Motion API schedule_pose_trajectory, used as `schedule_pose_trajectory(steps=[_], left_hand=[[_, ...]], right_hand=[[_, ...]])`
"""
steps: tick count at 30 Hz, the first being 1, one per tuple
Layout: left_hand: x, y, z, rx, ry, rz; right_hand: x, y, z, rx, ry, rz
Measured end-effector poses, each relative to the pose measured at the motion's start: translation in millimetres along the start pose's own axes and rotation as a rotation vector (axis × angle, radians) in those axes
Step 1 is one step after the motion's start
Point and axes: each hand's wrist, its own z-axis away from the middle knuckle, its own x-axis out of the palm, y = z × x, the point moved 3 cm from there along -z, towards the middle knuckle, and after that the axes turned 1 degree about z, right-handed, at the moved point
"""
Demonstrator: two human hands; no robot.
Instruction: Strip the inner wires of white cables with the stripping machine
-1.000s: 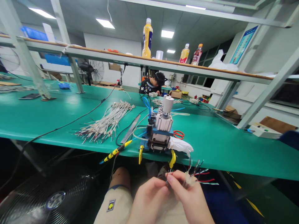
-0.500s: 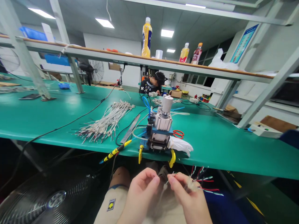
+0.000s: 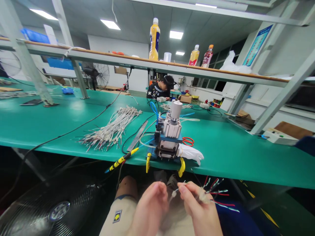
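Observation:
My right hand [image 3: 200, 205] pinches the thin wires at the end of a white cable [image 3: 173, 193] between thumb and forefinger. A bundle of cable ends [image 3: 204, 196] is tucked in the same hand, its red, black, white and green wires fanning out to the right. My left hand [image 3: 151, 208] is beside it, fingers curled together and blurred by motion. Whatever it may hold is hidden. The white cable runs down between my hands, its lower part blurred. Beyond them a small pneumatic press [image 3: 169, 134] with yellow-handled parts stands at the bench edge.
A pile of white cables [image 3: 113, 127] lies on the green bench [image 3: 226, 157], left of a steel ruler [image 3: 137, 136]. Orange-handled scissors [image 3: 188, 141] and a white glove [image 3: 192, 154] lie by the press. A black fan [image 3: 59, 209] stands at lower left. Another person [image 3: 159, 90] sits opposite.
My left hand has turned, its fingertips rising slightly and its fingers curling together from a pinch. The wire bundle in my right hand has shifted slightly right and down.

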Motion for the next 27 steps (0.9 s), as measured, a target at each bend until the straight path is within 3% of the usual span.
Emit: schedule_pose_trajectory(steps=[4,8,15,27], left_hand=[[10.8,3.8,5.6,0.259,-0.158,-0.306],[28.3,-1.4,5.1,0.204,-0.297,-0.437],[35.7,0.0,4.9,0.2,-0.23,-0.465],[25.2,0.1,3.3,0.235,-0.121,-0.62]], right_hand=[[2.7,-3.3,-1.8,0.015,-0.057,-0.063],[5.8,-7.7,-2.1,0.034,-0.109,-0.091],[1.9,-1.4,-4.0,0.074,-0.079,-0.144],[-2.2,10.6,-6.2,0.18,-0.064,-0.206]])
